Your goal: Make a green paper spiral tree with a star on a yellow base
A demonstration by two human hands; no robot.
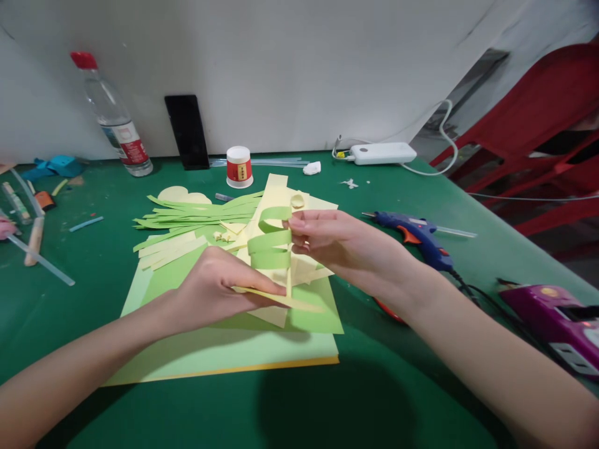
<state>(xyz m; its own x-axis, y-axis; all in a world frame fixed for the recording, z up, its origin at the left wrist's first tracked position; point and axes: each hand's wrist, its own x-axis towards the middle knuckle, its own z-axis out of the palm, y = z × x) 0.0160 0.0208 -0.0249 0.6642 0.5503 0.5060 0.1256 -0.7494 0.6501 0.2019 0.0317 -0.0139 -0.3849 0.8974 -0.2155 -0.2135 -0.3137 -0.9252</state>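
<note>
Two hands show: one left hand (224,280) and one right hand (327,234). With them are three green loops (270,259), one pale stalk (289,277) and one flat pale piece (302,305). The desk (210,411) carries one bottle (116,118), one phone (187,132), one cup (238,169), one glue gun (421,236), one purple socket block (538,312), one white device (382,153) and two pale rounds (173,194). The green strips (206,214) overlap too much to count.

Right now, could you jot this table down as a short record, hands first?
left hand: holding a flat cream piece
right hand: touching the pale upright stem with green loops; exact grip unclear
loose paper: green strips, beyond the left hand
tool: blue glue gun, right of the right hand
back row: bottle, phone, cup
</note>
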